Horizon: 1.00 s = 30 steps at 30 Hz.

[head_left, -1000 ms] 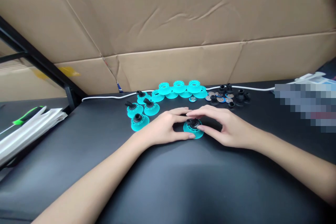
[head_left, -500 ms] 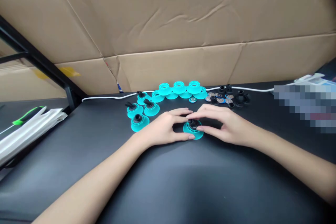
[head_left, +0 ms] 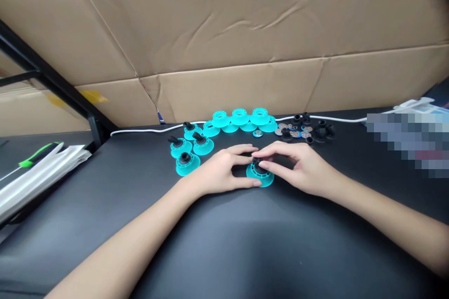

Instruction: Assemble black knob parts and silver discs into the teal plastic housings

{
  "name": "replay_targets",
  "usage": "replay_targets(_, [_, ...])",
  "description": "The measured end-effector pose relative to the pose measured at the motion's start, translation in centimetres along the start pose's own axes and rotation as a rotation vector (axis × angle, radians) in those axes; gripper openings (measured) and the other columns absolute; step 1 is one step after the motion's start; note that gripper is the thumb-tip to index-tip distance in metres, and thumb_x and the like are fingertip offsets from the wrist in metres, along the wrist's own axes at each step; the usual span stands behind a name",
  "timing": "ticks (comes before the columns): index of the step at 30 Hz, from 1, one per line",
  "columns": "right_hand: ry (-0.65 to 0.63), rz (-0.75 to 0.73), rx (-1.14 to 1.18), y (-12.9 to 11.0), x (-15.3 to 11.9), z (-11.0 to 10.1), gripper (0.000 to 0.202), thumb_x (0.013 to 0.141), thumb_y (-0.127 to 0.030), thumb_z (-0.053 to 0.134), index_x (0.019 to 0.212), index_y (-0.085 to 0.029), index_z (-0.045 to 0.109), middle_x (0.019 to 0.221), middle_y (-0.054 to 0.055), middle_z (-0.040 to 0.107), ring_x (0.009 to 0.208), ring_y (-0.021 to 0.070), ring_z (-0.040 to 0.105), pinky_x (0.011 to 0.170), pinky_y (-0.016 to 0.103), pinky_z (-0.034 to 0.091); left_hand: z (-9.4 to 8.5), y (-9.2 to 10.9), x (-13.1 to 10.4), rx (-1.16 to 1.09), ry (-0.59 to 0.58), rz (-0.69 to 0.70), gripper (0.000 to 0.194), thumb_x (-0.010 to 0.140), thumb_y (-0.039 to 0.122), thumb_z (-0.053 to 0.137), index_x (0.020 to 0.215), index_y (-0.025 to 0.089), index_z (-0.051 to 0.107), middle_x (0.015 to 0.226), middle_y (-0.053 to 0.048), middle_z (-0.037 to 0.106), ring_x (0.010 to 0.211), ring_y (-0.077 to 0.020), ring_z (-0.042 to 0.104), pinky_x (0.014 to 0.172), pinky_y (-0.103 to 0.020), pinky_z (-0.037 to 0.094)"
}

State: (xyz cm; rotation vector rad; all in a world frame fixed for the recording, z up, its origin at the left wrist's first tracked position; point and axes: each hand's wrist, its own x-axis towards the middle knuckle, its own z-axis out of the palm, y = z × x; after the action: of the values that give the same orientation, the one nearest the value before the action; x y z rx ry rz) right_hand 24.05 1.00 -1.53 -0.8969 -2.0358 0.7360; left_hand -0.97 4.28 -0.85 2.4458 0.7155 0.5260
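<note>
A turquoise flared plastic base [head_left: 264,180] stands on the black table in front of me, with a black plastic fitting [head_left: 258,166] seated in its top. Around the base's left side, the thumb and fingers of my left hand [head_left: 224,170] hold it steady. My right hand [head_left: 298,161] pinches the black fitting between thumb and forefinger, so its upper part is partly hidden. Left of my left hand, several similar turquoise bases [head_left: 188,167] carry black fittings, some of them tilted.
Behind my hands, several turquoise rings [head_left: 239,117] are stacked by a white cable [head_left: 147,130]. Round metallic discs [head_left: 294,134] and loose black fittings [head_left: 321,131] lie at the back right. A green-and-black screwdriver [head_left: 38,155] and white packets [head_left: 49,175] lie left. Cardboard [head_left: 238,88] walls the back.
My right thumb has moved up from the base's rim onto the black fitting, closing nearer the forefinger. The left hand keeps its hold on the base.
</note>
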Motion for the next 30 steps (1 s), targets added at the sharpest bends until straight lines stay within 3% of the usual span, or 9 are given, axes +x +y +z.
replay_targets(6, [-0.014,-0.012,-0.014,-0.01,0.01,0.49,0.025,0.104,-0.032,0.064,0.124,-0.029,0.078,0.105,0.006,0.075,0.088,0.0212,0.071,0.080,0.037,0.061,0.13,-0.12,-0.02,-0.024,0.022,0.012,0.039,0.091,0.043,0.083,0.126,0.025,0.080,0.156,-0.010,0.061,0.143,-0.0338,0.061,0.123,-0.049,0.049])
replay_targets(13, [0.102,0.014,-0.025,0.11,0.32,0.59,0.019,0.095,-0.041,0.077,0.103,-0.024,0.077,0.085,0.004,0.070,0.072,0.0196,0.068,0.069,0.037,0.061,0.08,-0.08,-0.06,0.007,-0.011,-0.029,0.048,0.089,0.044,0.084,0.135,0.032,0.076,0.162,-0.007,0.055,0.150,-0.0338,0.053,0.127,-0.049,0.045])
replay_targets(15, [0.097,-0.015,-0.062,0.10,0.24,0.46,0.019,0.096,-0.041,0.076,0.105,-0.024,0.076,0.090,0.005,0.071,0.074,0.0202,0.068,0.071,0.038,0.062,0.06,-0.05,-0.04,0.010,-0.011,-0.027,0.049,0.089,0.043,0.085,0.135,0.031,0.076,0.162,-0.007,0.055,0.150,-0.0336,0.054,0.127,-0.049,0.045])
replay_targets(19, [-0.041,-0.088,-0.061,0.07,-0.11,0.05,0.028,0.105,-0.031,0.061,0.131,-0.029,0.071,0.122,0.010,0.071,0.090,0.0222,0.071,0.081,0.040,0.063,-0.05,0.19,0.03,-0.020,0.000,0.022,0.045,0.090,0.041,0.083,0.133,0.029,0.077,0.159,-0.008,0.058,0.146,-0.0328,0.057,0.125,-0.045,0.047])
replay_targets(22, [-0.086,-0.101,-0.075,0.11,-0.22,-0.19,0.034,0.105,-0.028,0.060,0.138,-0.031,0.069,0.123,0.008,0.073,0.099,0.0241,0.071,0.085,0.041,0.062,-0.13,0.28,0.05,-0.022,0.003,0.022,0.043,0.090,0.040,0.084,0.131,0.027,0.078,0.159,-0.007,0.058,0.145,-0.0328,0.059,0.125,-0.044,0.047])
replay_targets(26, [-0.037,-0.057,-0.096,0.03,0.03,-0.34,0.025,0.102,-0.033,0.067,0.126,-0.028,0.074,0.105,0.007,0.074,0.088,0.0235,0.071,0.081,0.040,0.060,-0.07,0.07,-0.03,0.009,-0.012,-0.009,0.047,0.089,0.042,0.084,0.134,0.029,0.077,0.161,-0.009,0.056,0.148,-0.0339,0.055,0.127,-0.048,0.046])
replay_targets(30, [0.024,-0.047,-0.201,-0.10,0.24,-0.25,0.018,0.096,-0.041,0.076,0.097,-0.023,0.071,0.082,0.003,0.068,0.074,0.0216,0.064,0.069,0.035,0.052,0.02,-0.08,-0.12,0.025,-0.030,-0.030,0.052,0.090,0.044,0.083,0.139,0.032,0.073,0.163,-0.007,0.054,0.152,-0.0339,0.051,0.128,-0.049,0.043])
